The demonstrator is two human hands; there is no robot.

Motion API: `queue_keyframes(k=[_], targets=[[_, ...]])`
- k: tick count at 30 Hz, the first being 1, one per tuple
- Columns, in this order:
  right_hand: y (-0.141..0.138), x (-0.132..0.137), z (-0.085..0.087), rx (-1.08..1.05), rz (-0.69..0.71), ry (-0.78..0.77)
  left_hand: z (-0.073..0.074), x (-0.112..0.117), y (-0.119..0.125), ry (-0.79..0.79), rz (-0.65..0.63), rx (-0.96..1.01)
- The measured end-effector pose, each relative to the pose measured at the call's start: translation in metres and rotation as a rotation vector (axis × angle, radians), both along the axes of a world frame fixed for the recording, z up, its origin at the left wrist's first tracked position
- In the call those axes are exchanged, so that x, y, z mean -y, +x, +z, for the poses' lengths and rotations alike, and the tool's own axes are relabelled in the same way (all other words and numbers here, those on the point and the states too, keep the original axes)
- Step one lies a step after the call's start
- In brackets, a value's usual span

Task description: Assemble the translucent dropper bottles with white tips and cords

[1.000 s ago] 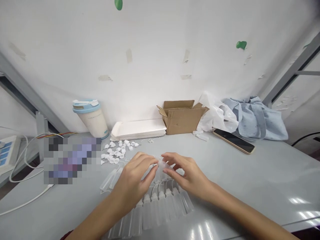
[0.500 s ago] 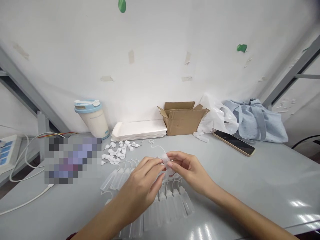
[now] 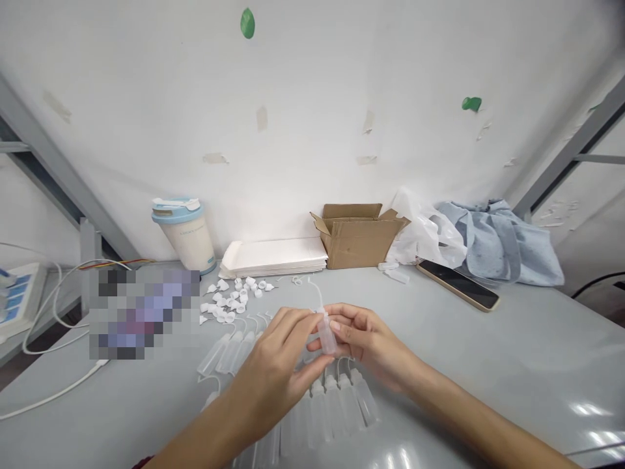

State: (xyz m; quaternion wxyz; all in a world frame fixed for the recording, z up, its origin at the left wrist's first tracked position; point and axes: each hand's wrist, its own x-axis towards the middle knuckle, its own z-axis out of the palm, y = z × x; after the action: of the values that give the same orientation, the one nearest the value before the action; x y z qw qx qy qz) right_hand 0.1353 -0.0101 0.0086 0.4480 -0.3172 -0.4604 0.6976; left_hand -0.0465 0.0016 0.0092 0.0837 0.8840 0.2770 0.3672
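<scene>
A small translucent plastic bottle [image 3: 328,337] with a thin curved tube rising from its top stands nearly upright between my hands. My left hand [image 3: 273,368] grips it, thumb near its base and fingers by the neck. From the other side, my right hand [image 3: 374,342] pinches its upper part between thumb and fingers. Several similar bottles [image 3: 342,407] with bent tubes lie in a row on the table below my hands. More tubed bottles [image 3: 215,353] lie to the left, partly covered by my left hand. Behind them is a heap of small white caps [image 3: 229,301], some with thin tips.
Along the wall stand a blue-lidded cup [image 3: 188,238], a stack of white envelopes [image 3: 276,257], an open cardboard box [image 3: 359,244], a white plastic bag [image 3: 422,234] and a blue cloth bag [image 3: 508,244]. A phone [image 3: 459,286] lies at right. White cables [image 3: 63,400] cross the left side.
The held bottle has become more upright, and its tube points up more steeply. My left thumb has moved against its lower end. The view has tilted slightly upward.
</scene>
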Motion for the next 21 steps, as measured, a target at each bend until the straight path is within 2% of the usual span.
queue_keyframes(k=[5, 10, 14, 18, 21], targets=[[-0.001, 0.001, 0.001, -0.014, 0.067, 0.018, 0.001, 0.004, -0.001, 0.071, 0.061, -0.049], [-0.002, 0.003, 0.004, 0.135, 0.065, 0.144, 0.001, 0.003, 0.001, 0.151, -0.042, -0.076], [0.003, 0.001, 0.009, 0.189, 0.088, 0.151, 0.005, -0.003, 0.001, 0.194, -0.084, -0.097], [0.018, -0.005, 0.018, 0.283, 0.218, 0.122, 0.011, -0.002, 0.006, 0.146, -0.119, -0.100], [0.039, -0.007, 0.028, 0.492, 0.361, 0.144, 0.013, 0.008, 0.017, 0.073, -0.124, -0.139]])
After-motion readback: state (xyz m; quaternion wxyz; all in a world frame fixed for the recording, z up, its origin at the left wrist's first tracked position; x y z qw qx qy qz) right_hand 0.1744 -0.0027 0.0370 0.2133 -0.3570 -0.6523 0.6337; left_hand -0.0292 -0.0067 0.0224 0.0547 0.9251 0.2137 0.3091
